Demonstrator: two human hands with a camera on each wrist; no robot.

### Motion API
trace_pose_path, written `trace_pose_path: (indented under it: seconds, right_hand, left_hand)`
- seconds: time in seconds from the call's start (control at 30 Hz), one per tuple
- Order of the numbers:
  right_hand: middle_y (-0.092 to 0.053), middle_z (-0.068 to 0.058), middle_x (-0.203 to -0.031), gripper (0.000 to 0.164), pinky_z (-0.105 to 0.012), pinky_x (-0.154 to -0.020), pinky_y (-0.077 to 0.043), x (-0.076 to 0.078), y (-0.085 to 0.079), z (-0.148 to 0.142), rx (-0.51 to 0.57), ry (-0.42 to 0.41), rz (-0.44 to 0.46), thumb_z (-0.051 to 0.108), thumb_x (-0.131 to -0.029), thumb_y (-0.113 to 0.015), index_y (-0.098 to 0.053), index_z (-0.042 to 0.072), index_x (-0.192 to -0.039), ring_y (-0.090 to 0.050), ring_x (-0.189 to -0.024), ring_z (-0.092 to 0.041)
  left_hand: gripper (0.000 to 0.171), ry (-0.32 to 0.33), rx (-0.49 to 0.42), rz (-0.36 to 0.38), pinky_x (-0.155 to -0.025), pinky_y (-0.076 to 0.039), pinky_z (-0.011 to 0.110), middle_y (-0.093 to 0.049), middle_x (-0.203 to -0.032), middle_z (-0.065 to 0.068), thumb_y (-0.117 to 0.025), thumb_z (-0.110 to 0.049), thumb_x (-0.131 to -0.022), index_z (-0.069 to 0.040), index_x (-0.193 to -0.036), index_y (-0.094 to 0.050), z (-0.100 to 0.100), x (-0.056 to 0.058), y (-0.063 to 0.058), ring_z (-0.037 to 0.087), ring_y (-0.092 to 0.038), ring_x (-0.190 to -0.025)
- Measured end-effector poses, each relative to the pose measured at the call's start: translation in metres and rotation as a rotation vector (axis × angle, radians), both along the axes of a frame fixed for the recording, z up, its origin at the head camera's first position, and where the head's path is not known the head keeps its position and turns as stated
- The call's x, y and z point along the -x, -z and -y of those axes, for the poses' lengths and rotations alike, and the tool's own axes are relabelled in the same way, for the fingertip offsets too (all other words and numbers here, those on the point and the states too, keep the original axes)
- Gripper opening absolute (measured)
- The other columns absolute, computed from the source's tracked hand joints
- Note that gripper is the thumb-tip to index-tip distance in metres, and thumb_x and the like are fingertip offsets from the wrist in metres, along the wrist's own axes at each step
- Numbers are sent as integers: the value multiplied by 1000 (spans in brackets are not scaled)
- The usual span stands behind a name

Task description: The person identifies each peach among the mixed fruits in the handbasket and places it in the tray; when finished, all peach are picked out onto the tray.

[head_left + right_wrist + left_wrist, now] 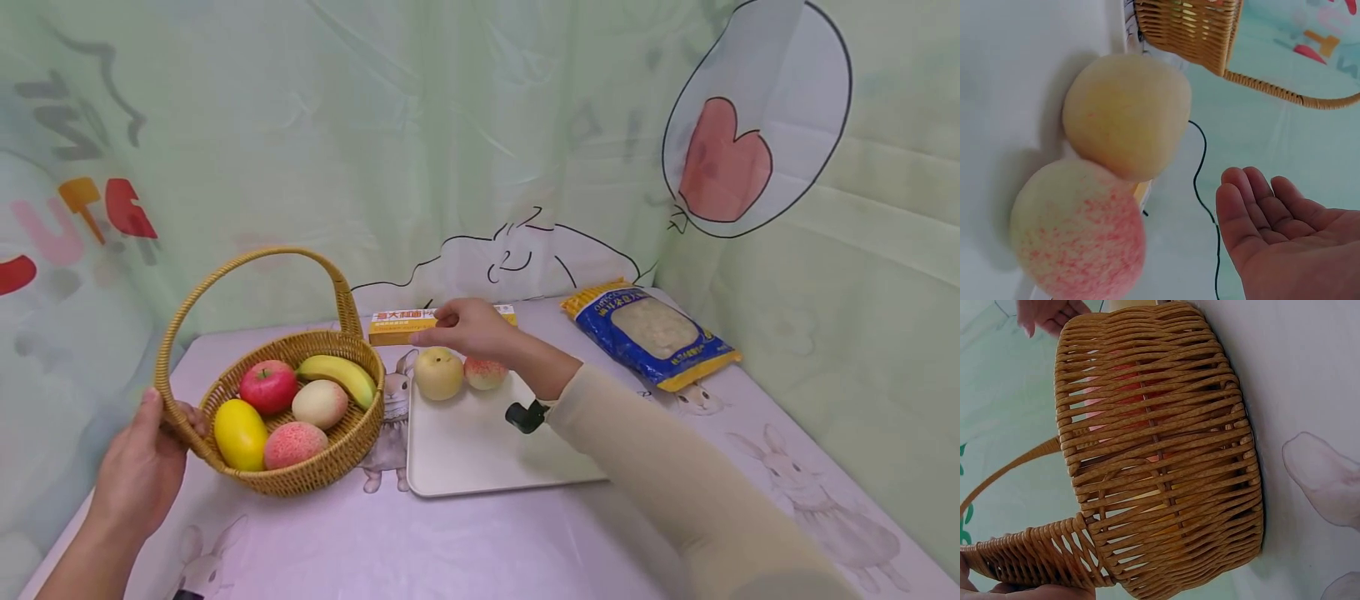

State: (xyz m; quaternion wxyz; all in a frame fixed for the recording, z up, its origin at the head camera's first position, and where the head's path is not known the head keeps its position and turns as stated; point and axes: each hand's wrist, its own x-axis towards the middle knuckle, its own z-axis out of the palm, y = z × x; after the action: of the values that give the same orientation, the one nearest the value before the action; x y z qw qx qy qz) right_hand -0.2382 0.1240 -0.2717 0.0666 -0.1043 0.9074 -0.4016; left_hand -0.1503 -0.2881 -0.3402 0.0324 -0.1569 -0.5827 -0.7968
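My left hand [144,467] holds the wicker basket [330,467] where its arched handle meets the rim, fingers behind the handle. Inside lie a red apple [268,387], a banana [339,377], a yellow mango-shaped fruit [240,435], a pink peach [296,445] and a pale peach-like fruit [320,404]. My right hand [476,329] hovers over the back of the white tray [480,458], empty, its fingers loosely bent. Below it, a round yellow pear-like fruit [1129,115] and a pink-speckled peach [1082,231] sit side by side on the tray.
A yellow and white box [393,329] with printed lettering lies behind the tray, partly covered by the right hand. At the back right lies a blue and yellow food bag [652,333]. Patterned curtains [480,125] stand close around the table [480,550].
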Motion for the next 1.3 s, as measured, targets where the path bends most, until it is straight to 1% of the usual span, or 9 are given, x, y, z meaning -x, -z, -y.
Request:
trace_pose_path:
  seconds: [0.17, 0.43, 0.5, 0.6, 0.73, 0.93, 1.03, 1.17, 1.3]
  right_hand:
    - [-64, -6, -133, 76, -38, -101, -51, -2, -8, 14, -16, -42, 5, 57, -86, -77, -61, 7, -140, -60, -118, -21]
    - [-64, -7, -137, 73, -36, -99, -53, 1, -15, 38, -41, -149, 1, 58, -87, -76, -62, 7, -138, -61, -122, -20]
    - [-66, -7, -134, 72, -34, -95, -54, 1, -17, 44, -38, -175, 3, 57, -86, -77, -63, 6, -136, -63, -118, -19]
    - [-71, -3, -117, 59, -30, -84, -55, 1, -17, 53, -30, -226, 1, 56, -86, -78, -71, 10, -122, -65, -103, -16]
    - [-72, -1, -99, 46, -32, -73, -55, 0, -17, 65, -28, -288, 8, 56, -85, -78, -74, 15, -104, -64, -86, -15]
    - [-71, 1, -95, 45, -30, -69, -55, -1, -20, 84, -83, -304, 28, 59, -85, -77, -72, 18, -103, -64, -82, -14]
    - [-65, 5, -81, 45, -27, -64, -51, 1, -24, 93, -124, -315, 10, 62, -86, -75, -74, 18, -97, -61, -78, -13]
    - [-49, 6, -64, 45, -25, -58, -42, 5, -25, 105, -153, -331, -8, 62, -86, -75, -71, 17, -80, -54, -69, -12]
    - [-43, 7, -60, 46, -24, -57, -38, 10, -22, 117, -168, -351, 5, 61, -86, -75, -66, 18, -71, -50, -68, -11]
  left_hand:
    - [35, -5, 8, 24, -94, -44, 14, -50, -104, 3, -32, -39, -113, -8, -114, -49, 0, -1, -2, 14, -50, -101]
    - [34, 5, -7, -22, -94, -44, 16, -51, -101, 3, -29, -33, -114, -7, -111, -51, -1, -1, -1, 15, -52, -98]
    - [35, -3, 4, -20, -94, -43, 16, -51, -101, 3, -29, -34, -114, -7, -110, -51, -2, -1, -2, 15, -51, -99]
    - [38, -13, 22, -15, -95, -42, 16, -52, -101, 3, -28, -34, -114, -6, -107, -52, -2, 0, -2, 14, -50, -100]
    - [38, -9, 9, -13, -95, -42, 16, -52, -100, 3, -29, -34, -114, -6, -107, -53, -2, 0, -2, 14, -51, -100]
    - [35, -2, -23, -9, -94, -44, 17, -53, -99, 4, -31, -34, -114, -6, -108, -52, -2, 0, -2, 15, -52, -98]
    - [36, -7, -3, -1, -94, -43, 17, -52, -100, 3, -31, -35, -114, -6, -109, -51, -3, 1, -3, 15, -51, -99]
    - [37, -17, 22, 2, -95, -42, 17, -51, -101, 2, -31, -36, -114, -6, -108, -52, -3, 1, -4, 15, -50, -101]
    - [38, -23, 15, 2, -95, -43, 17, -52, -99, 3, -32, -37, -113, -6, -106, -53, -2, 0, -2, 15, -51, -99]
